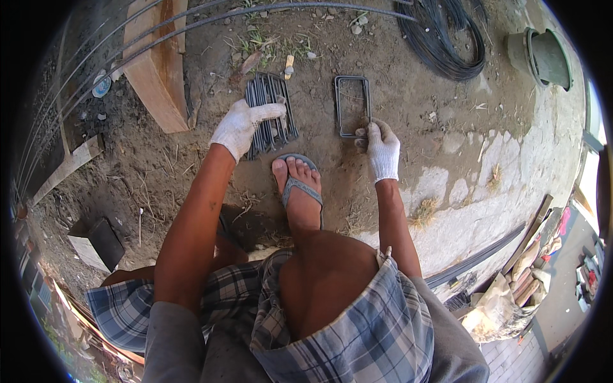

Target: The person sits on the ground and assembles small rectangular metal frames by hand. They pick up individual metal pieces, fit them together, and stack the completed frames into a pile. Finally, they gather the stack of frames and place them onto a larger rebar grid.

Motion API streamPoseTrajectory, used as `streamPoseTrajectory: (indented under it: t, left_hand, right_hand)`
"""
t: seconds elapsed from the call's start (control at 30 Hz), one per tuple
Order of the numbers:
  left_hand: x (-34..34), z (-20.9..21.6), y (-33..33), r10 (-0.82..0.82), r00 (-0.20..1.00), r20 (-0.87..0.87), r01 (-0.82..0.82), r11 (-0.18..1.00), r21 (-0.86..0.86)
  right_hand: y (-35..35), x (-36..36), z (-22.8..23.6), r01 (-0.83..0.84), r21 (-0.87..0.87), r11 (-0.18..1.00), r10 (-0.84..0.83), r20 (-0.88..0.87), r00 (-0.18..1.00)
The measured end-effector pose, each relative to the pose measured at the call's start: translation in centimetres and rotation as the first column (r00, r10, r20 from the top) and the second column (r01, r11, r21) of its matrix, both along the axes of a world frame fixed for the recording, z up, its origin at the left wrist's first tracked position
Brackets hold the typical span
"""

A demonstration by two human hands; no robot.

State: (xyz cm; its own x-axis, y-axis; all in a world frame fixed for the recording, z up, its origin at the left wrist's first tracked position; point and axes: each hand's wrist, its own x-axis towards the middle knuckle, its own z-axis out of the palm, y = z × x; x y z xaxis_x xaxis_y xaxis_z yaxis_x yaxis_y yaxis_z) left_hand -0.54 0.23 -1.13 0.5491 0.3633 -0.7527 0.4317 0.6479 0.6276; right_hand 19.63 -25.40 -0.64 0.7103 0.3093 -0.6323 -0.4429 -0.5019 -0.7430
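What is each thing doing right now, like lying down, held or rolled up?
left hand: gloved, resting on the stack
stack of wire frames: lying on the dirt
right hand: gloved, gripping the single frame's corner
single wire frame: flat on the ground
wire coil: rolled up
bucket: tipped over

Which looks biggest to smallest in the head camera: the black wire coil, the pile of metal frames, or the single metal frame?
1. black wire coil, partly cut off at the top
2. pile of metal frames, under the left hand
3. single metal frame, held by the right hand

dark bent-wire rectangular stirrups bunched in a stack [271, 115] flat on the dirt, one lone stirrup [352, 106] lying just beside it
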Motion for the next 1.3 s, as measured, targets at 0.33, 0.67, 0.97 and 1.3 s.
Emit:
streamPoseTrajectory:
  t: [0.33,0.67,0.97,1.3]
  left_hand:
    - [0.0,0.2,-0.1,0.003,1.0,0.017,-0.003,1.0,0.019]
    - [0.2,0.5,-0.1,-0.026,0.999,0.031,0.025,1.0,0.009]
    - [0.6,1.7,0.1,0.029,0.999,0.022,-0.026,0.99,-0.14]
    - [0.3,1.3,0.0,0.035,0.999,0.003,-0.035,0.996,-0.083]
  right_hand:
    - [0.6,-0.4,-0.6,-0.111,-0.397,0.911,0.369,0.666,0.648]
    - [1.2,-0.5,1.4,-0.087,-0.385,0.919,0.327,0.62,0.713]
    - [7.1,-7.5,2.7,-0.614,-0.015,0.789,0.561,0.425,0.711]
    - [6.3,-6.3,3.4,-0.767,-0.247,0.592,0.729,0.57,0.379]
